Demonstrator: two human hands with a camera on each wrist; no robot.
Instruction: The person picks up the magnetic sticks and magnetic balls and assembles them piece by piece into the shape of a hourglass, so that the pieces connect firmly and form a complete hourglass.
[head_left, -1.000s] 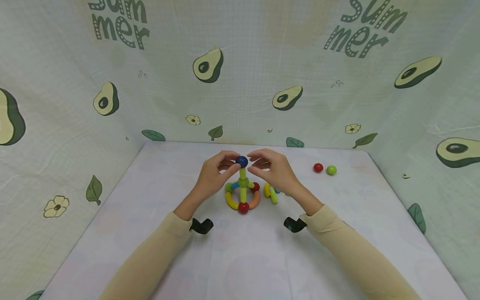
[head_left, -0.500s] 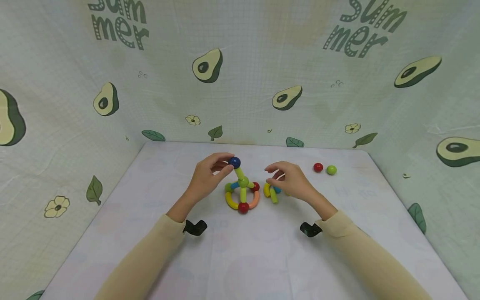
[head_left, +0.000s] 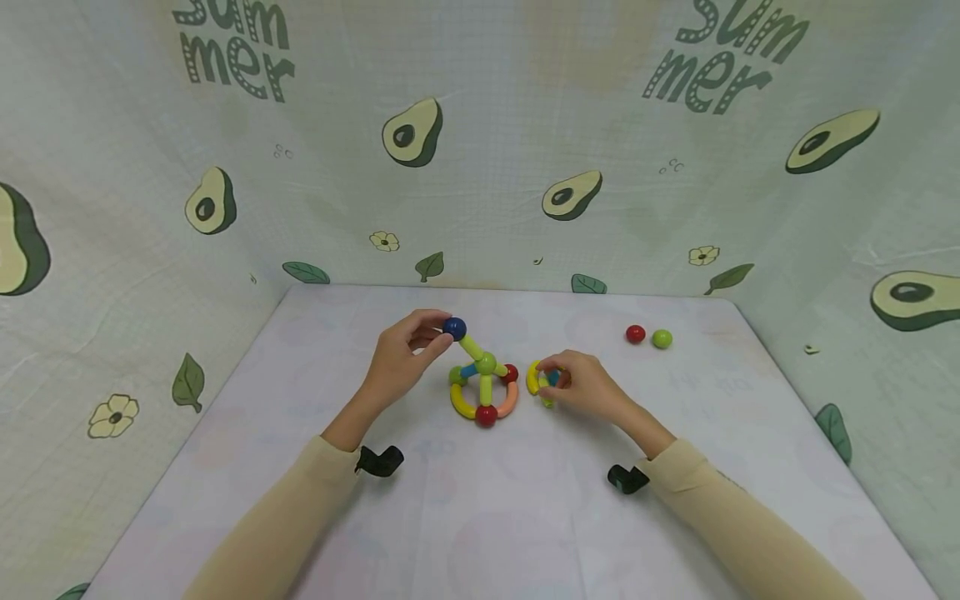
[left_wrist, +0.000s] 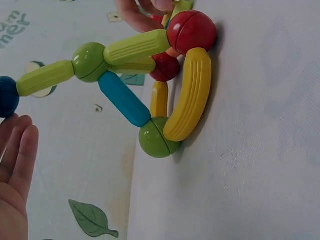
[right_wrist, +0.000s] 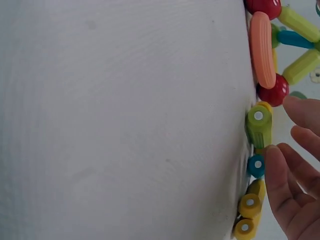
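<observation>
My left hand (head_left: 405, 350) pinches a dark blue ball (head_left: 454, 328) between thumb and fingers. That ball tops a lime stick (left_wrist: 46, 78), which leans left from the green ball (head_left: 486, 363) of a magnetic stick-and-ball frame. Below, lime sticks and a blue stick (left_wrist: 124, 99) slope down to a base ring with a red ball (head_left: 486, 416), a yellow curved stick (left_wrist: 192, 95) and an orange curved stick (right_wrist: 262, 50). Right of the frame, my right hand (head_left: 588, 383) hovers over loose sticks, thumb and fingers apart, fingertips right by a lime stick (right_wrist: 259, 131).
Beside the lime stick lie a loose blue stick (right_wrist: 256, 165) and yellow pieces (right_wrist: 250, 205). Farther back right, a loose red ball (head_left: 635, 334) and a loose green ball (head_left: 662, 338) rest on the table (head_left: 480, 517). A printed cloth (head_left: 480, 208) hangs behind.
The left hand has drawn the blue ball leftward, tilting its lime stick from upright to leaning left. The right hand has moved from beside the blue ball, right and down to the loose sticks.
</observation>
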